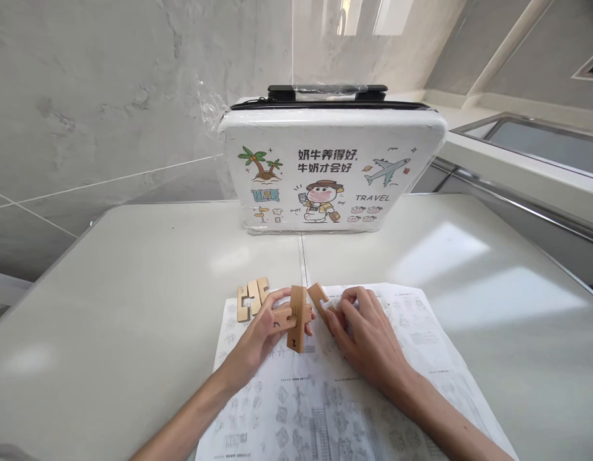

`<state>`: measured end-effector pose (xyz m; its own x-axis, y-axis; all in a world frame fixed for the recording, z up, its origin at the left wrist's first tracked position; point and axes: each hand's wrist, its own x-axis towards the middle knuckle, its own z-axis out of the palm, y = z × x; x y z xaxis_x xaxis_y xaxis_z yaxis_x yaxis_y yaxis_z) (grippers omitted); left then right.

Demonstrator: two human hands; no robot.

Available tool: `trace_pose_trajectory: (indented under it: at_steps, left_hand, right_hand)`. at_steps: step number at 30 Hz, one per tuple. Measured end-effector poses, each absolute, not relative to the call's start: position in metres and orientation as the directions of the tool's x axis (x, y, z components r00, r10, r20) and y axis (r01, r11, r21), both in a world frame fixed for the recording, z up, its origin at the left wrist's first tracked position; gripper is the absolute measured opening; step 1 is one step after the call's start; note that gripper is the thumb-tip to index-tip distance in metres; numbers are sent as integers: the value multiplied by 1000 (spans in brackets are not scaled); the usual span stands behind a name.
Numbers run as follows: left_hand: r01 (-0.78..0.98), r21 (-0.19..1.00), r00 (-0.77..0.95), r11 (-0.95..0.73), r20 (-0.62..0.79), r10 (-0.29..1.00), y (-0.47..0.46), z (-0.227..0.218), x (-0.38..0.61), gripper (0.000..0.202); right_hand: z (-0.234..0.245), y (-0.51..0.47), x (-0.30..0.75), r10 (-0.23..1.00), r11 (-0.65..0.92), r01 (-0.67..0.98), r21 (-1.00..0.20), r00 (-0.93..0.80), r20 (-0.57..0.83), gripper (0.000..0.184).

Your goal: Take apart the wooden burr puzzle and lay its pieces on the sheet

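Observation:
My left hand (262, 330) is closed on two crossed wooden puzzle pieces (297, 320), one upright and marked 2, the other running sideways through it. Just to the right, my right hand (366, 326) grips a notched wooden puzzle piece (317, 296) that leans diagonally, its lower end partly behind the fingers. Behind my left hand, several loose notched wooden pieces (248, 299) lie side by side at the sheet's upper left corner. Under both hands is a large printed paper sheet (296, 416) with small diagrams.
A white case (332, 169) with cartoon prints, a black handle and clear plastic wrap stands at the back of the light table (133, 320). A grey wall (109, 96) rises behind. To the right is a ledge with a glass-topped panel (546, 150).

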<state>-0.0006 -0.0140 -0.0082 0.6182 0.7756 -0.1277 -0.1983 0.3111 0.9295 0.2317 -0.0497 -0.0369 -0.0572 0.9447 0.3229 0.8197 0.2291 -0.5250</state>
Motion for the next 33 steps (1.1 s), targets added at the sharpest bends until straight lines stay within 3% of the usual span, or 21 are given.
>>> trace_pose_trajectory:
  at_steps: [9,12,14,17,20,26,33]
  left_hand:
    - [-207,925,629,320,-124,767,-14,-10,-1,74]
    - [-172,931,630,322,-147,763,-14,-10,-2,75]
    - [-143,933,633,329,-170,756,-15,-9,-2,76]
    - [-95,945,632,313,-185,753,-19,-6,1,79]
    - [-37,976,625,213,-144,767,-26,-2,7,85]
    - [52,998,588,46,-68,806,-40,-1,15,95]
    - [61,997,577,44,-72,814,-39,-5,15,100]
  right_hand:
    - [-39,-47,236,931,226,875,-427,-65,360,33]
    - [-35,-47,236,900,263,844,-468,-39,434,20]
    - [-29,-50,234,855,367,777,-512,-65,514,6]
    - [-22,-57,230,782,559,646,-520,-200,591,29]
    - [-20,-64,225,730,649,588,-482,-305,611,46]
    - [-23,-65,221,743,608,646,-462,-257,618,45]
    - [-20,-61,222,756,559,700,-445,-210,620,30]
